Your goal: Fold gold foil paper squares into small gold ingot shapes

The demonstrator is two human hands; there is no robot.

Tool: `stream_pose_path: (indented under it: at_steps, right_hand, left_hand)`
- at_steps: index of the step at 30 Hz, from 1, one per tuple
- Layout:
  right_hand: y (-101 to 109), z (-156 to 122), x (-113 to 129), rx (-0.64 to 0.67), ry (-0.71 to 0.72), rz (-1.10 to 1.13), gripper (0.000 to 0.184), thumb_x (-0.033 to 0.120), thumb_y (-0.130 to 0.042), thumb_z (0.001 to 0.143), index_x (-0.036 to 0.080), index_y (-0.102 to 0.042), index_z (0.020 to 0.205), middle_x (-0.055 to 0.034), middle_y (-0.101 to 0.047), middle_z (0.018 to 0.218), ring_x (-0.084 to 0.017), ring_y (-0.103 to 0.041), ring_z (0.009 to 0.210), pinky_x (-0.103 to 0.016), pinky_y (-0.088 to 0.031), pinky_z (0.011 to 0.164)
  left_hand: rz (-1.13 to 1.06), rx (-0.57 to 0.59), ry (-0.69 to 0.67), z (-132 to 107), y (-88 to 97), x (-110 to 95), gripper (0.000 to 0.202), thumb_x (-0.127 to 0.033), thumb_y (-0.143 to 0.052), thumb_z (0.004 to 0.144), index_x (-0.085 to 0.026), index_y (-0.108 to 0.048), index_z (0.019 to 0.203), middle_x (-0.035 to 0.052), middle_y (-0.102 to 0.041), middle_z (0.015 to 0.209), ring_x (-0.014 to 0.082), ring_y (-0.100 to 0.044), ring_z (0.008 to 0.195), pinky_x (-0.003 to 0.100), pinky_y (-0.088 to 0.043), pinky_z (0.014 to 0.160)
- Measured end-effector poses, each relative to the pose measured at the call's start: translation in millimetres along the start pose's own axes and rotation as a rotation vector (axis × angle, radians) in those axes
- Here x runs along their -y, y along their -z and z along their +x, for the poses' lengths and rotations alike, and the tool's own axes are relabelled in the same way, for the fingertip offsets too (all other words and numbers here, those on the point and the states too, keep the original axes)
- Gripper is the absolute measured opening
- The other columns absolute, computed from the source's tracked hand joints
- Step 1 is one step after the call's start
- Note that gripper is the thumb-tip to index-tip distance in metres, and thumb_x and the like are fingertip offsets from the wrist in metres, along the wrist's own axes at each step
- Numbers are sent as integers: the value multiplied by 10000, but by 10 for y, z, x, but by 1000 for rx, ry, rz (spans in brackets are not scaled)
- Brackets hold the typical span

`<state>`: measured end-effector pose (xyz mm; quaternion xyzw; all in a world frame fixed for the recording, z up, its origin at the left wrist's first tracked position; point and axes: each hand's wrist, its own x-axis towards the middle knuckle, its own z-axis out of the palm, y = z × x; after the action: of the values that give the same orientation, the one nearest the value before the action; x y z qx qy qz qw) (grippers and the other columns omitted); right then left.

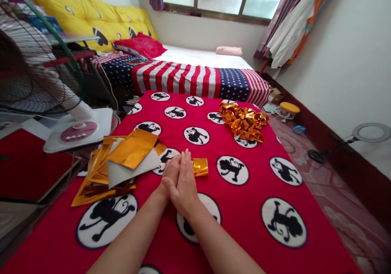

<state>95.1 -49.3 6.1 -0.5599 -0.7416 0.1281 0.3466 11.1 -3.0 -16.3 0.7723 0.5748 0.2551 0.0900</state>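
Observation:
A folded strip of gold foil paper [200,167] lies on the red cloth, its right end sticking out past my fingers. My right hand [186,186] presses flat over it, fingers stretched forward and thumb apart, partly overlapping my left hand. Beside it, my left hand [172,171] also lies flat on the paper, some of its fingers hidden. What lies under both palms cannot be seen. To the left is a loose stack of gold foil sheets [132,148], with a grey-white backing sheet [131,172] showing among them.
Crumpled, shiny gold foil pieces [242,121] lie at the table's far right. The red cloth [244,233] has black-and-white monkey circles. A white fan [82,125] stands left. Beyond is a bed with a striped, starred cover [183,78]; a yellow stool [289,108] stands right.

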Motion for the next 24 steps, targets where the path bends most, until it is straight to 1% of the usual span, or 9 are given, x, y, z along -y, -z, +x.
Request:
stream_pose_path:
  at_steps: [3, 6, 11, 13, 17, 19, 21, 23, 24]
  right_hand:
    - [-117, -11, 36, 42, -36, -20, 944, 594, -457, 884, -8, -91, 1513, -228, -77, 1591, -305, -19, 1485, -495, -182, 1171]
    - [-100, -15, -48, 90, -96, -19, 960, 625, -412, 888, -31, -84, 1508, -234, -68, 1588, -298, 2, 1485, -500, -164, 1177]
    - [53, -81, -239, 222, -94, -108, 976, 638, -450, 865, -20, -129, 1511, -223, -81, 1587, -295, -37, 1484, -492, -186, 1176]
    - [137, -127, -339, 259, -79, -179, 957, 638, -459, 862, 1, -165, 1513, -198, -95, 1589, -289, -57, 1484, -486, -171, 1181]
    - [324, -213, -533, 298, -88, -312, 932, 669, -472, 842, 71, -231, 1515, -141, -109, 1595, -285, -72, 1485, -497, -123, 1187]
    - [383, -242, -586, 308, -81, -347, 929, 675, -480, 836, 89, -238, 1516, -129, -95, 1598, -273, -82, 1485, -487, -114, 1189]
    - [393, -264, -609, 298, -73, -371, 920, 659, -487, 839, 86, -238, 1515, -132, -96, 1598, -268, -88, 1485, -480, -111, 1191]
    - [355, -285, -621, 272, -68, -389, 869, 600, -488, 862, 88, -234, 1516, -131, -119, 1597, -270, -87, 1485, -481, -112, 1191]
    - [325, -297, -628, 262, -60, -397, 814, 547, -483, 882, 106, -234, 1519, -121, -134, 1597, -270, -87, 1485, -483, -112, 1190]
  left_hand:
    - [-25, 39, 11, 2, -24, 19, 353, -292, -502, 924, -215, -618, 1248, 91, -638, 1205, 281, -562, 1123, 415, -463, 928]
    - [-40, 87, -22, 13, 32, -4, 317, -283, -489, 924, -223, -657, 1186, 77, -646, 1160, 265, -579, 1089, 401, -468, 903]
    - [-42, 108, -84, 16, 93, -16, 243, -224, -549, 861, -249, -717, 1036, 54, -643, 1120, 224, -573, 1064, 374, -461, 865]
    - [-42, 100, -95, 17, 89, -1, 235, -220, -585, 840, -242, -715, 1034, 58, -647, 1098, 216, -573, 1045, 364, -458, 872]
    - [-72, 94, -127, 36, 112, 6, 247, -291, -632, 843, -246, -702, 1076, 58, -646, 1094, 209, -574, 1035, 358, -452, 896]
    - [-58, 98, -120, 42, 143, -37, 244, -300, -642, 841, -250, -705, 1072, 59, -647, 1087, 214, -578, 1030, 376, -453, 903]
    - [-20, 80, -96, 24, 171, -130, 237, -275, -640, 840, -254, -710, 1065, 72, -645, 1118, 238, -571, 1063, 425, -441, 945]
    - [-14, 27, -91, -29, 182, -265, 279, -231, -618, 848, -245, -694, 1116, 100, -602, 1255, 275, -518, 1192, 485, -389, 1036]
    - [-65, 44, -151, -67, 180, -339, 340, -248, -598, 865, -241, -652, 1201, 105, -561, 1334, 272, -479, 1258, 485, -358, 1084]
